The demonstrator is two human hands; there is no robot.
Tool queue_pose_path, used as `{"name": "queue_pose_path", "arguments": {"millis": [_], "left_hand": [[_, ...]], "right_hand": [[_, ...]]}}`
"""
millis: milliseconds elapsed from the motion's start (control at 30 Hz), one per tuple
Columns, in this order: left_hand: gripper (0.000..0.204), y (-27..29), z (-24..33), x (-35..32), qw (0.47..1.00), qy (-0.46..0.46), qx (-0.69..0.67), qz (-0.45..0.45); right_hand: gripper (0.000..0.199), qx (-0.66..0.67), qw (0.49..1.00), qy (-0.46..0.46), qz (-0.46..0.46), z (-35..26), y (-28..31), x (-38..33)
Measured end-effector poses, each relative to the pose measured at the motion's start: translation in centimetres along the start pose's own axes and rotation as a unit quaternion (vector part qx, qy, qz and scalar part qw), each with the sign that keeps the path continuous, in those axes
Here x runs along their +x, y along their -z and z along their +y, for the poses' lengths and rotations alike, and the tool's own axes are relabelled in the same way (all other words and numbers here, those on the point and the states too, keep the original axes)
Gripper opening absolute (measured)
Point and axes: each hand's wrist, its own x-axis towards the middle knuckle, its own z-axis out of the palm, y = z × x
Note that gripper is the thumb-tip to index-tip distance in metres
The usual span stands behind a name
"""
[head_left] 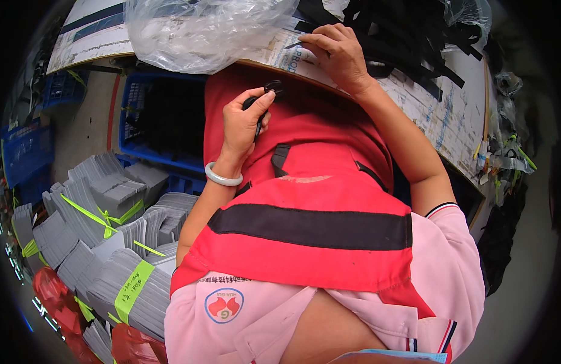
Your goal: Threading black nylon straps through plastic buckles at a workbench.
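1. In the head view, I saw the left hand (pixel 244 121) grasping a small black piece (pixel 277 88) between thumb and fingers, before the red apron (pixel 329 121).
2. The right hand (pixel 341 57) was pinching a thin black strip (pixel 293 44) over the table (pixel 456 118).
3. Black straps (pixel 401 39) lay just to its right.

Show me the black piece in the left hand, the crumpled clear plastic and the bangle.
Black piece (pixel 274 88): head view, its upper end.
Clear plastic (pixel 198 37): head view, crumpled middle.
Bangle (pixel 223 180): head view, front band.
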Motion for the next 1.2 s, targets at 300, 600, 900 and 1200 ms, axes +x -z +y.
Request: {"name": "queue_pose_path", "arguments": {"millis": [300, 600, 900, 1200], "left_hand": [[0.016, 0.3, -0.5, -0.2, 1.000, -0.003, 0.006, 0.000], [0.011, -0.7, 1.2, -0.8, 0.986, -0.128, 0.101, 0.020], [0.011, -0.7, 1.0, -0.6, 0.897, -0.333, 0.286, 0.043], [0.012, -0.7, 0.6, -0.3, 0.844, -0.412, 0.336, 0.066]], "right_hand": [[0.013, 0.185, 0.976, -0.058, 0.096, 1.2, 2.3, 2.1], [0.015, 0.542, 0.704, -0.384, -0.252, -10.2, 9.1, 1.2], [0.015, 0.688, 0.518, -0.500, -0.092, -10.7, 3.5, -1.8], [0.018, 0.718, 0.504, -0.479, -0.024, -11.7, 2.0, -2.3]]}}
